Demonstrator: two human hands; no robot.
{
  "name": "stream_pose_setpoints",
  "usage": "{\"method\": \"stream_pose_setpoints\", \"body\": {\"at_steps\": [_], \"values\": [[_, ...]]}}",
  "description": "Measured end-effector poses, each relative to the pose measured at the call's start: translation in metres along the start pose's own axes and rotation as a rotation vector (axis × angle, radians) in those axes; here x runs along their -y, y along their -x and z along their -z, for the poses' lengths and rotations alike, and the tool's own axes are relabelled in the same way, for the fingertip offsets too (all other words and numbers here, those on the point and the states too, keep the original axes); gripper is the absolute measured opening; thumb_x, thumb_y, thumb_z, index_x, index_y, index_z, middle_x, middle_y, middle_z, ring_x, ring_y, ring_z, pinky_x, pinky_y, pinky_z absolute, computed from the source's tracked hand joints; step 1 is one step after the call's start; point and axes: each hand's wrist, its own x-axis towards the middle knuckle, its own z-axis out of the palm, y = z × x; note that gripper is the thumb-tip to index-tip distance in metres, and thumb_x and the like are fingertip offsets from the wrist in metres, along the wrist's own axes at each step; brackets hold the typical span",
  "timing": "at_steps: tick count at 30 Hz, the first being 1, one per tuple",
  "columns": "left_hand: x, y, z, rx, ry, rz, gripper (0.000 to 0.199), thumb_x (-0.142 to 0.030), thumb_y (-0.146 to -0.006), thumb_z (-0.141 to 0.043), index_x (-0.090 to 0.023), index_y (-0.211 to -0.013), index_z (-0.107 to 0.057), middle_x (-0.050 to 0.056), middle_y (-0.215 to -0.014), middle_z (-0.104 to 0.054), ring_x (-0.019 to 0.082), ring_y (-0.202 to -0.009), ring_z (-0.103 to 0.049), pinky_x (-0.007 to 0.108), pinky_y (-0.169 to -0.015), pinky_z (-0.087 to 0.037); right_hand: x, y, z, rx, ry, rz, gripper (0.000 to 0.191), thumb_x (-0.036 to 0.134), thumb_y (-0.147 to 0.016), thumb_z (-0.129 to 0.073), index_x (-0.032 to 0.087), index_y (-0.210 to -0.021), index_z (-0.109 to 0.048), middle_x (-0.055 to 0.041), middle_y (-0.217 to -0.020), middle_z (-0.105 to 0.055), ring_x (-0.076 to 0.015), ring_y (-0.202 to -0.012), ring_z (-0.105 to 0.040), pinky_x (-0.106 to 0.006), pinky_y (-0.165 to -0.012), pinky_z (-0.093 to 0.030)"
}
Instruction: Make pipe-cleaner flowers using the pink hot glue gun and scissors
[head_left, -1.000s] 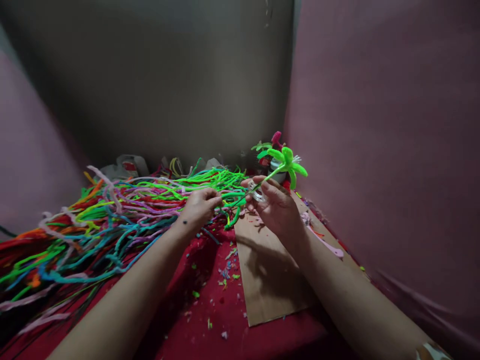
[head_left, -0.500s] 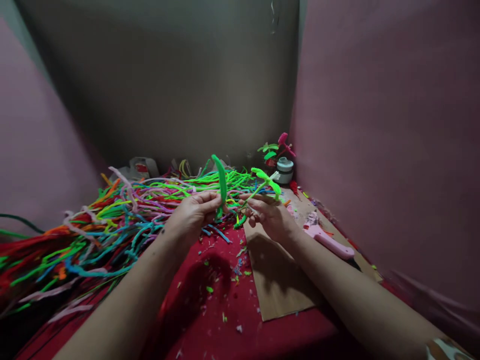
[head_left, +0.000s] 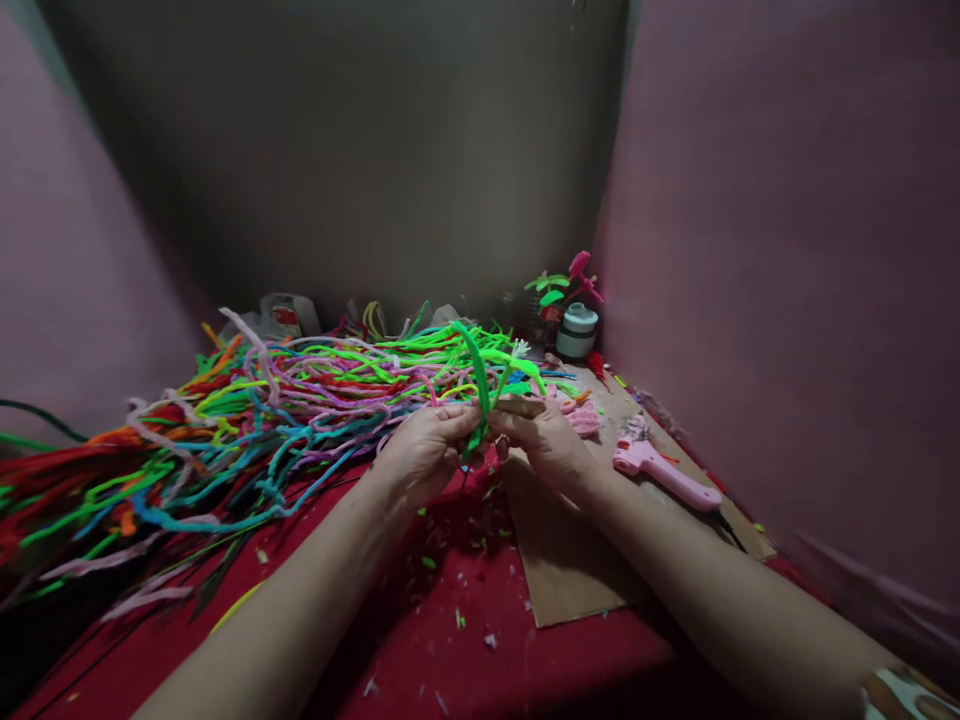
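My left hand (head_left: pixel 424 450) pinches a dark green pipe-cleaner leaf (head_left: pixel 478 368), which stands up from the fingertips and curves to the left at its top. Close beside it, my right hand (head_left: pixel 553 440) has its fingers closed on the stem of a bright green pipe-cleaner flower (head_left: pixel 525 366) with a white frayed tip. The fingertips of both hands meet around the base of the leaf and the stem. Exactly where the two pieces touch is hidden by the fingers.
A big heap of coloured pipe cleaners (head_left: pixel 300 400) spreads over the left. On the right, a pink glue gun (head_left: pixel 671 480) lies on cardboard (head_left: pixel 570 570). Behind stands a small pale jar (head_left: pixel 577 330) near finished pipe-cleaner flowers (head_left: pixel 581 275). Scraps dot the red cloth (head_left: pixel 450 660).
My two hands have come together. The leaf has moved right, against the flower's stem, and the flower has shifted slightly left. The camera view has shifted a little.
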Motion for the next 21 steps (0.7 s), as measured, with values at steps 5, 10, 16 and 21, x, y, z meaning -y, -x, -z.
{"method": "stream_pose_setpoints", "body": {"at_steps": [5, 10, 16, 21], "values": [[0.008, 0.002, -0.004, -0.099, -0.049, -0.098, 0.026, -0.033, -0.065, -0.075, -0.010, -0.067, -0.062, 0.000, -0.055, -0.056, 0.009, -0.049, -0.052, 0.019, -0.043, -0.036, -0.008, 0.000, -0.001, 0.004, -0.063, -0.033, 0.021, 0.038, -0.070, -0.071, 0.017, -0.076, -0.070, -0.0001, -0.066, -0.061, -0.0094, -0.054, -0.049, -0.022, -0.048, -0.038], [0.010, 0.011, -0.018, -0.257, -0.220, -0.263, 0.025, -0.036, -0.073, -0.066, -0.013, -0.067, -0.059, -0.002, -0.048, -0.056, 0.009, -0.040, -0.048, 0.021, -0.040, -0.038, -0.014, 0.003, -0.007, -0.067, -0.174, -0.024, 0.021, 0.037, -0.072, -0.070, 0.016, -0.073, -0.066, 0.0002, -0.063, -0.057, -0.0095, -0.051, -0.048, -0.022, -0.047, -0.038], [0.005, 0.019, -0.026, -0.279, -0.396, -0.369, 0.014, -0.022, -0.066, -0.070, -0.014, -0.077, -0.068, 0.001, -0.072, -0.069, 0.014, -0.067, -0.063, 0.026, -0.067, -0.050, -0.007, 0.004, -0.008, -0.173, -0.114, -0.011, 0.021, 0.037, -0.069, -0.071, 0.017, -0.069, -0.065, 0.0024, -0.058, -0.052, -0.0092, -0.052, -0.044, -0.022, -0.047, -0.035], [0.008, 0.017, -0.023, -0.360, -0.327, -0.372, 0.012, -0.022, -0.066, -0.069, -0.014, -0.076, -0.070, 0.001, -0.067, -0.069, 0.015, -0.065, -0.062, 0.027, -0.067, -0.050, 0.002, 0.005, -0.011, -0.149, -0.022, 0.003, 0.019, 0.036, -0.071, -0.067, 0.018, -0.068, -0.064, 0.0007, -0.061, -0.056, -0.0109, -0.054, -0.046, -0.023, -0.047, -0.037]]}}
